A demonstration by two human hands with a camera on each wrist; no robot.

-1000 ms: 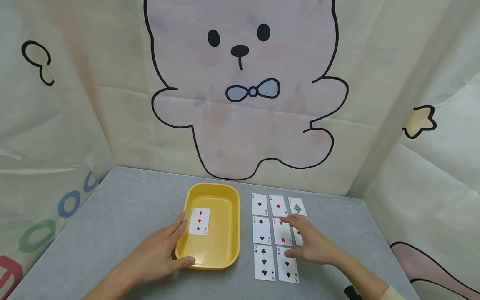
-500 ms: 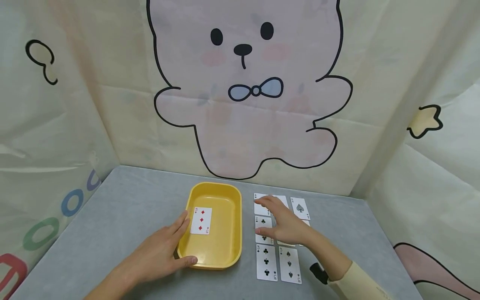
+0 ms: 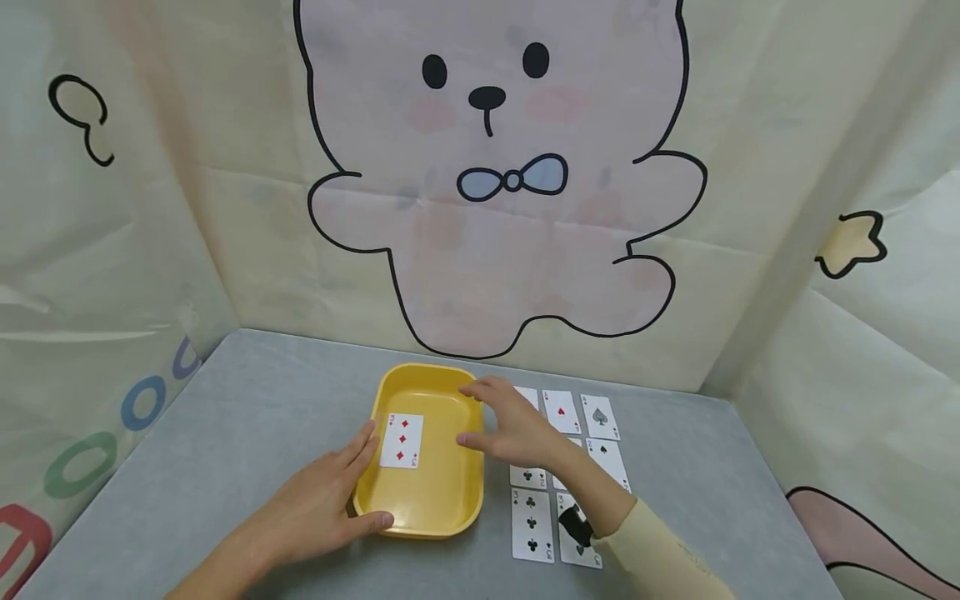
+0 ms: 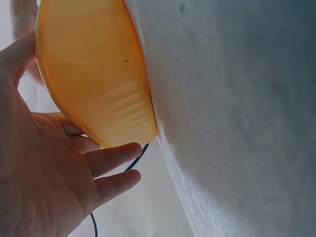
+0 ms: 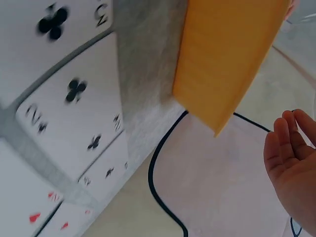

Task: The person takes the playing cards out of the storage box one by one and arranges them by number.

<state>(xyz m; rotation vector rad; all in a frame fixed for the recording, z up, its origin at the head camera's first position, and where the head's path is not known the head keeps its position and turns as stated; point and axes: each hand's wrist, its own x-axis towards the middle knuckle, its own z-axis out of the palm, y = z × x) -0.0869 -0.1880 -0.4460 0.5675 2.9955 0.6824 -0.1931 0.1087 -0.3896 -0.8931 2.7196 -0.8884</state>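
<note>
A yellow tray (image 3: pixel 453 500) lies on the grey table with a three of diamonds (image 3: pixel 401 441) inside it. My left hand (image 3: pixel 318 496) rests against the tray's left side, its fingers extended along the outer wall and the thumb at the near rim. In the left wrist view the fingertips meet the wall. Over the tray's right rim, my right hand (image 3: pixel 510 425) hovers with thumb and fingers apart, holding nothing. Right of the tray lie rows of playing cards, among them the three of clubs (image 3: pixel 532 525), ace of hearts (image 3: pixel 561 412), ace of spades (image 3: pixel 601 416) and two of spades (image 3: pixel 608 463).
My right forearm hides parts of several cards, including the three of spades (image 3: pixel 595 557). A dark strap or mount (image 3: pixel 575 527) sits at that wrist. Behind the grey table (image 3: pixel 300 375) hangs a cloth backdrop (image 3: pixel 262 275) printed with a bear; cloth sides close in left and right.
My right hand has moved left from above the cards to the tray's right rim, uncovering the ace of hearts and two of spades. My left hand and the tray have stayed put.
</note>
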